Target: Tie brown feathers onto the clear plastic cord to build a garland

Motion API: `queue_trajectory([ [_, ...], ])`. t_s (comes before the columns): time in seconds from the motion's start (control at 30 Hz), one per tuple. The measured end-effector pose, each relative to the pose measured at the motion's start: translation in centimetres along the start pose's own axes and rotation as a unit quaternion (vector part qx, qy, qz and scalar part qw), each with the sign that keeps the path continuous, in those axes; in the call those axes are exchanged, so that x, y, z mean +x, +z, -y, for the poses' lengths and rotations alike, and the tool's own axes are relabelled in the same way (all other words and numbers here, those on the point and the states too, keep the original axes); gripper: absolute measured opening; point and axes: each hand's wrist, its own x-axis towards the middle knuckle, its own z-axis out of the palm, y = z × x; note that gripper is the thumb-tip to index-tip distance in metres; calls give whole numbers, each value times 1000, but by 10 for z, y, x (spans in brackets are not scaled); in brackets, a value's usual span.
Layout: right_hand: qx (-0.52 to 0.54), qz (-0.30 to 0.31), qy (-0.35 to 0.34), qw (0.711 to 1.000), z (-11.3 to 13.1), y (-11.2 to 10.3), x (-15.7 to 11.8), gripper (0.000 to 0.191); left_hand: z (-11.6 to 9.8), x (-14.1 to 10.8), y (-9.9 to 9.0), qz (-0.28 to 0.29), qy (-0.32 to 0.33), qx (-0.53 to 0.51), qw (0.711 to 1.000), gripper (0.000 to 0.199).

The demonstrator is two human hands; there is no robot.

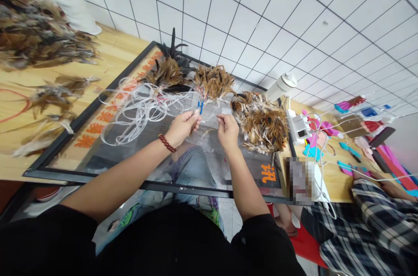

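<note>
My left hand [183, 127], with a dark red bead bracelet [167, 143] on its wrist, is pinched on something small and pale that I cannot make out. To its right my right hand [227, 130] has its fingers pressed together; whatever they hold is too small to name. A small blue object [200, 106] lies just above my left fingertips. Beyond the hands are a brown feather bunch [214, 81] and another with black feathers [168, 71]. Loops of clear cord [143, 110] lie left of my left hand, and a feather pile [261, 121] sits right of my right hand.
A black-framed glass panel [196, 190] lies on the wooden table [120, 47]. More feathers [39, 32] and a white spool [73, 4] are at left. A white bottle [282, 85], power strip [298, 126] and cables are at right, near a person in a plaid sleeve [382, 204].
</note>
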Motion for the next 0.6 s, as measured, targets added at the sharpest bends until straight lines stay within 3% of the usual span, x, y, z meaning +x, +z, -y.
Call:
queue_trajectory([
  [0.17,223,41,71,971,7,7,0,19,-3,-3,2,5,-1,-40,999,23],
  [0.3,285,72,116,949,12,12,-2,18,-3,-5,3,28,18,-31,999,24],
  [0.37,274,33,121,954,8,11,-1,18,-1,-3,1,21,13,-12,1000,24],
  [0.5,236,-134,133,953,-5,1,5,17,4,4,-6,-62,44,91,993,24],
  [0.57,208,-146,102,962,-8,-4,7,17,3,7,-10,-94,116,170,974,23],
  [0.6,188,-124,70,972,-8,-6,8,17,2,7,-12,-102,156,208,960,23],
])
